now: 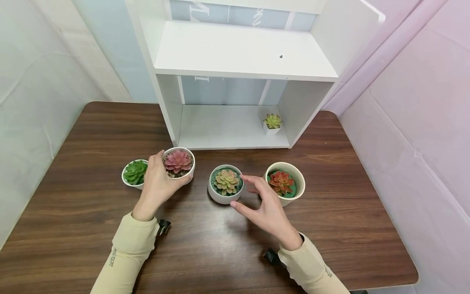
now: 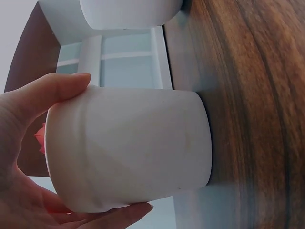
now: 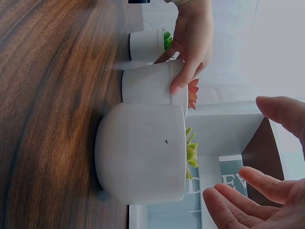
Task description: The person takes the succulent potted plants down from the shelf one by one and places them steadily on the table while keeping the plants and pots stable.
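Observation:
My left hand [image 1: 158,185] grips a white pot [image 2: 133,148] by its rim, thumb on one side and fingers on the other. A pink succulent [image 1: 178,161] grows in it, and its base appears to rest on the table. Around the right side of a rounded white pot [image 3: 143,152] with a yellow-green succulent [image 1: 226,182], my right hand [image 1: 266,208] is spread, thumb and fingers apart; the right wrist view shows a gap between them and the pot. Just right of that hand stands a cream pot [image 1: 299,179] with a red succulent [image 1: 281,182].
Left of the left hand, a small white pot [image 1: 126,181] holds a green succulent [image 1: 135,172]. A white two-level shelf [image 1: 235,126] stands at the back of the brown wooden table [image 1: 349,212]. On its lower right sits a small potted succulent [image 1: 272,122].

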Tool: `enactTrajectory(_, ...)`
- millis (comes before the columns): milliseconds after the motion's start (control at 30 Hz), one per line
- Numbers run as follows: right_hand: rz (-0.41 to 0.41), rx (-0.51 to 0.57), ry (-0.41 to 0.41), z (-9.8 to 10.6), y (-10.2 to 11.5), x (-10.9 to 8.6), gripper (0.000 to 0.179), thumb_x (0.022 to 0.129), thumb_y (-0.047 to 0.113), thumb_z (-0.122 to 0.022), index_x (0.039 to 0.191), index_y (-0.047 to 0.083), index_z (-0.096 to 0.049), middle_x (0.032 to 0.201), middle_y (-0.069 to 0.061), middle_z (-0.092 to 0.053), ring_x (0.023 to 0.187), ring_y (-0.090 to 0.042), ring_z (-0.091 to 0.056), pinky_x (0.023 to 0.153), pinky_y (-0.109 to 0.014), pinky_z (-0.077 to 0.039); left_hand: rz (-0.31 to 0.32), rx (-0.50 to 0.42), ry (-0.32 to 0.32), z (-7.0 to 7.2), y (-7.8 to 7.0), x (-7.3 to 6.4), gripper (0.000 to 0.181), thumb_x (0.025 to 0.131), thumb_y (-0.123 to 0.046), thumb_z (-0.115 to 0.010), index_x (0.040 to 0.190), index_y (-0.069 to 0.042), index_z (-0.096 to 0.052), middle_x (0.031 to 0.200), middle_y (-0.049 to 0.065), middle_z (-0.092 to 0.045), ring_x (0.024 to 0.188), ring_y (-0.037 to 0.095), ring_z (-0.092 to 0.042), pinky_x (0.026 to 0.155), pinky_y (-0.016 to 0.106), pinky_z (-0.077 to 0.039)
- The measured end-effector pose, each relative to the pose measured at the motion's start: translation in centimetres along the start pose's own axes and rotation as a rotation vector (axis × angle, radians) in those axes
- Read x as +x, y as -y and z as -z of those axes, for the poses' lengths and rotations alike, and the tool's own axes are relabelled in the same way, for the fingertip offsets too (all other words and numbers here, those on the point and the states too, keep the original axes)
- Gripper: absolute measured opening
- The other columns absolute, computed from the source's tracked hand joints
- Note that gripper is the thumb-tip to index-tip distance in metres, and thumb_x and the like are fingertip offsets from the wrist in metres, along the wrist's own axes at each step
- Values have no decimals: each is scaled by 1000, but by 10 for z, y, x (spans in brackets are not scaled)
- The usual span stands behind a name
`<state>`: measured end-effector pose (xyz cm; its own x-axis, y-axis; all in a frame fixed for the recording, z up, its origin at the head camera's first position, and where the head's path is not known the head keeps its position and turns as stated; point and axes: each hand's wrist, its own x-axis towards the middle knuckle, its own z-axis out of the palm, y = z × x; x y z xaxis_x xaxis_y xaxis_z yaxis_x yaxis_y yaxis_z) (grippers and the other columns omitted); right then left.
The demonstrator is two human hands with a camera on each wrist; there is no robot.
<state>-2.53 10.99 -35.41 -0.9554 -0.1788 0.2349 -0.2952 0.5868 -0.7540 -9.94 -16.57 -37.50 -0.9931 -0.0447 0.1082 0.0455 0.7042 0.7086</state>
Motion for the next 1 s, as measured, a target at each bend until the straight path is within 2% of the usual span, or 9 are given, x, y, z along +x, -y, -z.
enactTrajectory(167,-5,5,1,1,0,0,62,75,31,-82,130,20,-56,128,-1,-59,115,-21,-58,89,-38,-51,-7,24,15,0,-1,1,102,68,-31,-84,140,14,-28,130,34,-39,118,50,-44,97,62,-38)
enactTrajectory(333,4,9,-2,2,0,0,62,76,30,-82,131,15,-56,128,0,-59,116,-22,-58,88,-37,-51,-23,87,77,3,-6,2,109,72,-34,-82,143,17,-18,132,38,-34,118,52,-43,98,61,-38)
enactTrajectory(433,6,16,0,3,-1,0,63,76,29,-82,131,14,-56,128,-1,-59,116,-23,-57,89,-37,-51,-24,147,99,7,-13,1,114,73,-40,-81,145,17,-12,134,38,-33,122,51,-40,93,62,-40)
enactTrajectory(533,1,20,4,3,-2,-1,63,76,29,-81,131,15,-56,129,-1,-59,117,-19,-56,90,-37,-51,-26,198,84,12,-22,-1,114,74,-44,-79,146,14,-14,137,35,-33,126,49,-37,87,64,-42)
enactTrajectory(667,-9,21,8,3,-2,-2,63,77,30,-81,132,16,-55,129,0,-59,117,-13,-55,90,-38,-51,-86,231,41,18,-36,-2,98,79,-41,-75,144,13,-26,140,32,-35,126,47,-38,82,65,-44)
enactTrajectory(767,-8,20,7,4,-3,-2,63,77,30,-81,132,15,-55,129,0,-59,117,-13,-55,90,-38,-51,-142,240,33,22,-47,0,84,84,-38,-71,140,12,-34,140,31,-35,125,48,-39,80,65,-44)
enactTrajectory(867,-3,21,5,4,-3,-2,63,77,29,-81,132,13,-55,129,-2,-59,116,-18,-57,90,-38,-51,-191,249,56,23,-59,6,76,87,-38,-67,138,11,-39,141,31,-34,125,47,-40,79,64,-46)
enactTrajectory(1000,3,25,5,5,-2,-1,63,77,28,-81,131,12,-55,129,-5,-60,115,-25,-57,89,-39,-52,-253,264,119,24,-80,20,73,89,-39,-65,137,10,-41,142,30,-34,125,45,-41,81,61,-48)
